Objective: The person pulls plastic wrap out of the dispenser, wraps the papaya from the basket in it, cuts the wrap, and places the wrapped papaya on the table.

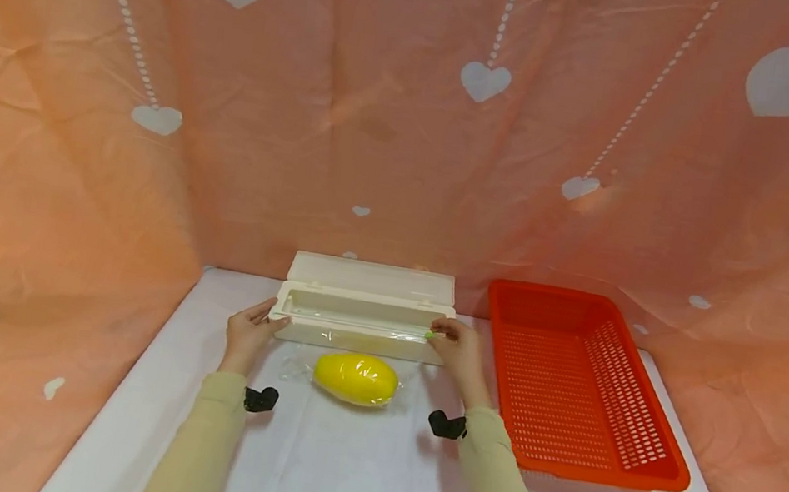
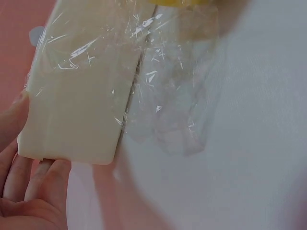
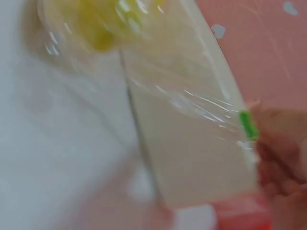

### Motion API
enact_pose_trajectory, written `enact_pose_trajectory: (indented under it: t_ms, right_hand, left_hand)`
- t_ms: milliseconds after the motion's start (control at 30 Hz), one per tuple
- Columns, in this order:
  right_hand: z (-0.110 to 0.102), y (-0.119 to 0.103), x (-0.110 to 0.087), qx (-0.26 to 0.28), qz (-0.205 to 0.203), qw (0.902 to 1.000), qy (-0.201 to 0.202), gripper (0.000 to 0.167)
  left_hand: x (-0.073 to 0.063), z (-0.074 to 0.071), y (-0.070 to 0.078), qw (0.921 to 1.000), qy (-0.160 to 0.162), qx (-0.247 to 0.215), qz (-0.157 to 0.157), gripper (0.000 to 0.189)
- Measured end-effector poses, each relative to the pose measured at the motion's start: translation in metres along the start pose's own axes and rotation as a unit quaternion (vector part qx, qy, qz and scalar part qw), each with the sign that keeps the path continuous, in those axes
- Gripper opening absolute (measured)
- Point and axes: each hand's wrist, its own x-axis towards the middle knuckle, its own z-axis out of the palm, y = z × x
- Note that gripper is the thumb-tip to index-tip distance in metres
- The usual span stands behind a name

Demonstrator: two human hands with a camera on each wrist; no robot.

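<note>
A long white cling film dispenser box (image 1: 358, 342) lies across the table with its lid flipped back. My left hand (image 1: 247, 335) grips its left end, thumb at the front edge and fingers around the end in the left wrist view. At the right end, my right hand (image 1: 460, 356) pinches a small green slide cutter (image 3: 248, 125) on the upper front edge. Clear cling film (image 2: 168, 115) hangs over the box front and reaches a smooth yellow oval fruit (image 1: 355, 379), which lies wrapped in front of the box. Its exact kind is unclear.
A red perforated plastic basket (image 1: 564, 465) stands to the right of the box, near my right forearm. White cloth (image 1: 346, 483) covers the table. A pink curtain (image 1: 406, 164) with white hearts hangs close behind the box and around the sides.
</note>
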Motion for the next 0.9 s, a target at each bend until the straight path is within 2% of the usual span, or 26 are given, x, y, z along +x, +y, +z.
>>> enact_pose_trajectory:
  t_ms: [67, 167, 233, 300, 400, 500, 700, 900]
  right_hand:
    - [0.007, 0.001, -0.006, 0.012, 0.004, 0.9984, 0.055, 0.028]
    - [0.017, 0.001, -0.012, 0.023, -0.006, 0.9905, 0.135, 0.04]
    - [0.023, 0.003, -0.013, 0.011, -0.013, 0.9846, 0.174, 0.046]
    - [0.029, 0.007, -0.014, -0.002, -0.008, 0.9808, 0.195, 0.052]
    - [0.035, 0.012, -0.014, -0.016, 0.02, 0.9777, 0.208, 0.058]
    - [0.037, 0.014, -0.015, -0.003, 0.043, 0.9764, 0.212, 0.062]
    - [0.036, 0.015, -0.017, 0.073, 0.038, 0.9758, 0.203, 0.061]
    - [0.034, 0.014, -0.019, 0.105, 0.044, 0.972, 0.205, 0.052]
  left_hand:
    - [0.0, 0.0, 0.0, 1.0, -0.001, -0.004, -0.001, 0.055]
    - [0.0, 0.001, 0.0, 0.9999, -0.008, -0.008, -0.003, 0.056]
    - [0.0, 0.002, 0.001, 0.9999, -0.011, -0.009, -0.005, 0.056]
    - [0.001, 0.002, 0.0, 0.9999, -0.009, -0.008, -0.006, 0.055]
    - [0.001, 0.001, -0.001, 0.9999, -0.005, -0.01, -0.006, 0.054]
    - [0.0, 0.0, -0.001, 0.9999, -0.008, -0.011, -0.008, 0.055]
    - [0.001, 0.0, 0.0, 0.9999, -0.002, -0.006, -0.012, 0.056]
    - [0.0, -0.001, 0.001, 0.9998, -0.005, -0.005, -0.018, 0.055]
